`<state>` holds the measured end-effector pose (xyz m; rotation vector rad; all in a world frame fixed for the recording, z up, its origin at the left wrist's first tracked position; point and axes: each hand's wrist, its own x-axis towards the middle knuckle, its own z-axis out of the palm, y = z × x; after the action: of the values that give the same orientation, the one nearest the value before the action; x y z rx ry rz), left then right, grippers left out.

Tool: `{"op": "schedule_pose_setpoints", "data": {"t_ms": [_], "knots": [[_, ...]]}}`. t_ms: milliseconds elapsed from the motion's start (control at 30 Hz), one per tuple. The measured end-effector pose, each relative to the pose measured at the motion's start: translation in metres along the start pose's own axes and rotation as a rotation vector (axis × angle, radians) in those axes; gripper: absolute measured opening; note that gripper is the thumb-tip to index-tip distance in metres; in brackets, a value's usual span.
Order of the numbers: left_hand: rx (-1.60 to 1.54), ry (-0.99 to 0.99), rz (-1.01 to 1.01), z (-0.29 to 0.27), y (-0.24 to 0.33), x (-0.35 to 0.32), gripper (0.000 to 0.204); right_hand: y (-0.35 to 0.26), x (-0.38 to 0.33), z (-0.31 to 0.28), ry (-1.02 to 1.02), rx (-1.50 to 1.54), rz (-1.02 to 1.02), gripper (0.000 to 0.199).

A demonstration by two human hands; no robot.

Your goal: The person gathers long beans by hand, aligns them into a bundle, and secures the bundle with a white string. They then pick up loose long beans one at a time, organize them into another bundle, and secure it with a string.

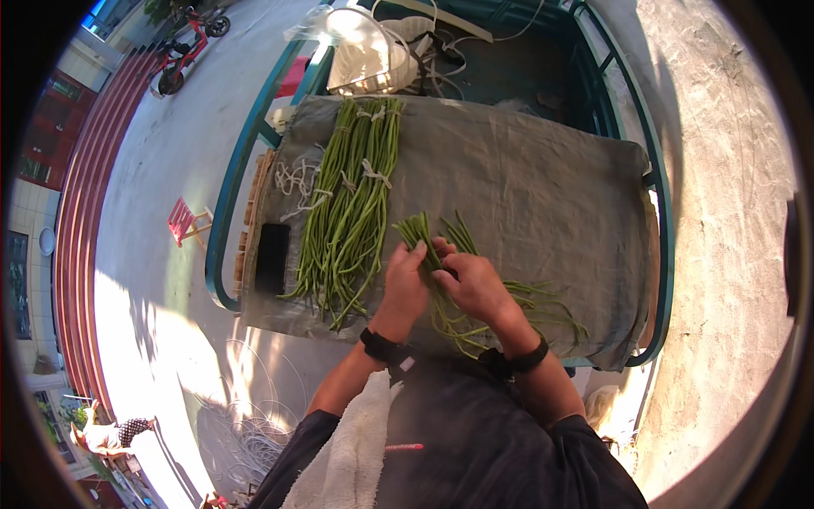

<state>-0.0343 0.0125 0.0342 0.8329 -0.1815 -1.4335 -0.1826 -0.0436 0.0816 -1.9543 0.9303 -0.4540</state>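
Observation:
My left hand (407, 278) is closed round a small bunch of long green beans (414, 226), whose even ends stick up above the fingers. My right hand (472, 288) is curled against the same bunch from the right, its thumb and fingers on the stalks. The lower ends of the beans trail down toward my body. Some loose long beans (549, 307) lie on the grey cloth (530, 199) beside and beneath my right hand. To the left lie large bundles of long beans (349, 208), tied with white strips.
A black phone (272, 259) and white strips (297, 176) lie left of the bundles. Green cart rails (664, 254) border the cloth. Beyond it stands a white basket (366, 64). A pink stool (181, 222) and red scooter (188, 49) are on the left.

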Motion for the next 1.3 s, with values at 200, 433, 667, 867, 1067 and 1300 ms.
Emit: {"op": "schedule_pose_setpoints", "data": {"t_ms": [200, 433, 667, 867, 1067, 1300], "knots": [[-0.089, 0.012, 0.046, -0.006, -0.004, -0.003, 0.019, 0.002, -0.003, 0.001, 0.013, 0.018, 0.016, 0.021], [-0.102, 0.060, 0.041, -0.016, 0.015, -0.005, 0.021, 0.056, -0.009, -0.040, -0.181, -0.101, 0.312, 0.027], [-0.232, -0.096, -0.052, -0.028, 0.027, -0.003, 0.025, 0.105, 0.003, -0.040, 0.111, -0.211, 0.347, 0.024], [-0.160, -0.044, -0.057, -0.017, 0.022, -0.004, 0.023, 0.103, 0.012, -0.008, 0.122, -0.282, 0.271, 0.026], [-0.123, 0.038, -0.055, -0.021, 0.016, -0.003, 0.020, 0.110, 0.011, -0.013, 0.285, -0.080, 0.261, 0.023], [-0.051, 0.086, -0.027, -0.019, 0.015, -0.003, 0.019, 0.003, 0.010, -0.026, 0.290, 0.081, 0.154, 0.018]]}}
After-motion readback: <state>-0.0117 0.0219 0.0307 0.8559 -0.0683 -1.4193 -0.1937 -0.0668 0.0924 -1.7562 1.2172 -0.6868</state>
